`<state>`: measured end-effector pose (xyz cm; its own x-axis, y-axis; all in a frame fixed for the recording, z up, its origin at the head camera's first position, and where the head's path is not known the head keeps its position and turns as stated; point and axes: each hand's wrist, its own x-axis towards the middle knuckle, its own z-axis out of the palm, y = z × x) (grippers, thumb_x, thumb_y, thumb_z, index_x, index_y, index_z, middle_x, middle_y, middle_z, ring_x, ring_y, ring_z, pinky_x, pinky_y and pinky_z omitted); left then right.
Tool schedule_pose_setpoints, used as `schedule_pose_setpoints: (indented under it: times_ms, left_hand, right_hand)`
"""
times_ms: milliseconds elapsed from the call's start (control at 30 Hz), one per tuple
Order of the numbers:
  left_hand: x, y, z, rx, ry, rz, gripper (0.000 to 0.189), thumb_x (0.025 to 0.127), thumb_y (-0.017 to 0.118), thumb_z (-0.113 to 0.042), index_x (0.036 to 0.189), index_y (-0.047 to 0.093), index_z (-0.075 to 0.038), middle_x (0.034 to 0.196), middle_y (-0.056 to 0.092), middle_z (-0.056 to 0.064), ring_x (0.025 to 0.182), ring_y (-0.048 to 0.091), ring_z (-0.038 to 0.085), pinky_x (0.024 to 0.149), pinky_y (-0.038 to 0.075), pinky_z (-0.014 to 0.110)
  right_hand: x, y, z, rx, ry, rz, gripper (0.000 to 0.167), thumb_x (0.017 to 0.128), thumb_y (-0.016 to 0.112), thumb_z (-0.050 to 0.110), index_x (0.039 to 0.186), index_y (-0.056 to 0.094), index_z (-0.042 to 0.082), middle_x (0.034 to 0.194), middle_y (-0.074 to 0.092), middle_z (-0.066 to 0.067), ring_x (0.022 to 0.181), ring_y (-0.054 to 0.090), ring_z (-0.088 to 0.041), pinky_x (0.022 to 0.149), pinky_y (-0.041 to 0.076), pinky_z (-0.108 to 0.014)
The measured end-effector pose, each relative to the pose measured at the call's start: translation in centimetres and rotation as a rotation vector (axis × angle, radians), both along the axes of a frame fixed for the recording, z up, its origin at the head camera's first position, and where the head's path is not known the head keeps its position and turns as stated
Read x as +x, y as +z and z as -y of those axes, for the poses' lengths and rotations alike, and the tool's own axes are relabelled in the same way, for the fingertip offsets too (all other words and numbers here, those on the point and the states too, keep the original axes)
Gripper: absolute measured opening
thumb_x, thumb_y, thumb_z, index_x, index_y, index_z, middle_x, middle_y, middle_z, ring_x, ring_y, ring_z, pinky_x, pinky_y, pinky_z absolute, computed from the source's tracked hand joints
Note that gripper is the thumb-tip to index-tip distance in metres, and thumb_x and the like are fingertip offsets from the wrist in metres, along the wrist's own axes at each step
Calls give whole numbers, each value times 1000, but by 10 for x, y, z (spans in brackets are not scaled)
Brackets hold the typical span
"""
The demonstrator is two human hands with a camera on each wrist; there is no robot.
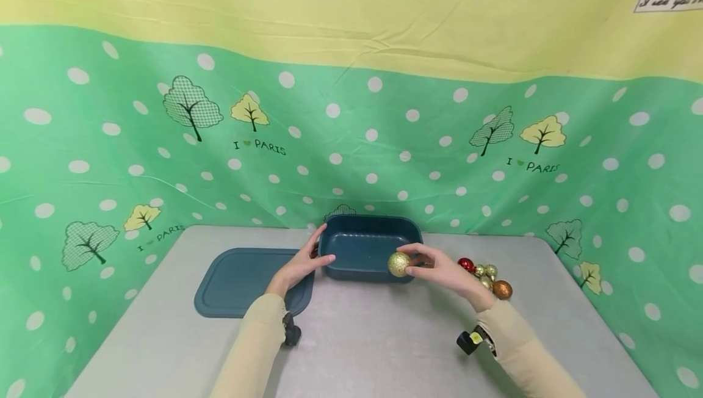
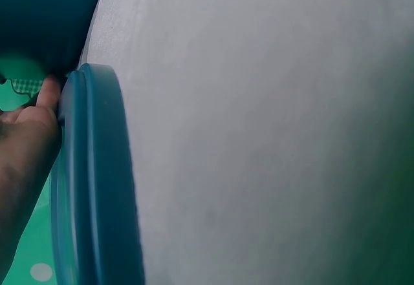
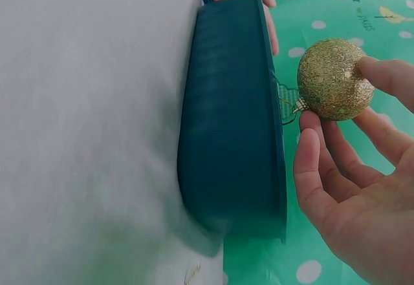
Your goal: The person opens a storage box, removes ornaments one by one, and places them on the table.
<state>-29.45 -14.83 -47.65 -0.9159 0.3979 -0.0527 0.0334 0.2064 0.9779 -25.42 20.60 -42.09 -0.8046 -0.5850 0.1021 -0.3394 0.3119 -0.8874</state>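
A dark blue rectangular box [image 1: 362,276] stands uncovered at the back of the table. My left hand [image 1: 301,267] holds its left end, thumb at the rim and the other fingers along the end wall. Between the thumb and fingers of my right hand [image 1: 442,268] is a glittery gold Christmas ball [image 1: 398,264], held over the box's front right rim. In the right wrist view the gold ball [image 3: 333,78] shows its small cap, and the box [image 3: 229,110] is seen from its outer side. The left wrist view shows only part of my left hand [image 2: 29,126].
A flat blue lid [image 1: 241,282] lies on the grey table [image 1: 379,337] left of the box, under my left forearm. Right of the box sit a red ball [image 1: 465,264], an orange-brown ball [image 1: 502,290] and several small gold balls [image 1: 486,283]. A patterned green curtain [image 1: 373,166] hangs behind.
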Motion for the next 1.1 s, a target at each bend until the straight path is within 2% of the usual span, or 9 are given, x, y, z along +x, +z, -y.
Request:
schedule_pose_setpoints:
  times_ms: [100, 167, 400, 533, 733, 867, 1033, 1100]
  left_hand:
    - [-7, -13, 1, -4, 10, -6, 87, 93, 66, -22, 157, 8, -27, 159, -3, 21, 143, 2, 40, 112, 14, 56]
    - [-8, -16, 1, -7, 16, -14, 86, 93, 67, -23, 157, 9, -29, 159, -3, 20, 143, 3, 40, 111, 15, 57]
    - [-8, -18, 2, -20, 36, -17, 85, 93, 67, -27, 156, 11, -34, 159, -1, 18, 144, 5, 39, 111, 17, 56]
    - [-8, -18, 1, -13, 39, -15, 84, 93, 67, -26, 156, 12, -34, 159, 1, 18, 144, 6, 39, 111, 17, 55]
    - [-8, -16, 1, -11, 25, -15, 84, 94, 66, -24, 157, 11, -32, 159, -1, 19, 144, 6, 40, 111, 17, 57]
    - [-7, -15, 1, -3, 14, -6, 85, 94, 66, -23, 157, 9, -29, 159, -2, 20, 143, 5, 41, 111, 16, 57]
    - [3, 7, 1, -8, -12, 13, 85, 95, 65, -19, 158, 7, -21, 158, -3, 24, 143, 4, 43, 111, 16, 58]
    - [2, 6, 1, -13, -13, 9, 85, 95, 64, -20, 158, 7, -22, 158, -3, 24, 143, 3, 43, 111, 17, 58]
  right_hand:
    - [5, 3, -9, 21, -17, -15, 43, 94, 64, 13, 134, 54, 2, 133, 52, -17, 107, 56, -34, 83, 51, -32]
    - [7, 3, -15, 25, -28, -16, 44, 94, 65, 13, 135, 54, 3, 134, 52, -18, 109, 55, -37, 85, 50, -32]
    - [16, -3, -37, 24, -68, -25, 45, 94, 65, 15, 136, 53, 1, 136, 50, -19, 110, 56, -36, 85, 51, -31]
    - [21, -8, -48, 31, -62, -27, 44, 94, 65, 13, 134, 53, -1, 134, 51, -21, 109, 57, -37, 86, 51, -31]
    - [35, -14, -63, 12, -92, 45, 45, 94, 64, 13, 135, 52, -2, 132, 50, -23, 107, 58, -30, 85, 50, -28]
    - [41, -16, -72, -17, -89, 26, 45, 94, 64, 9, 135, 51, -4, 134, 47, -26, 104, 58, -26, 84, 50, -26]
    - [46, -21, -84, 7, -117, 26, 45, 94, 64, 9, 135, 51, -4, 134, 48, -27, 105, 59, -25, 82, 50, -27]
    - [48, -24, -89, 21, -132, 17, 45, 94, 64, 10, 134, 51, -5, 133, 49, -27, 105, 59, -25, 82, 51, -28]
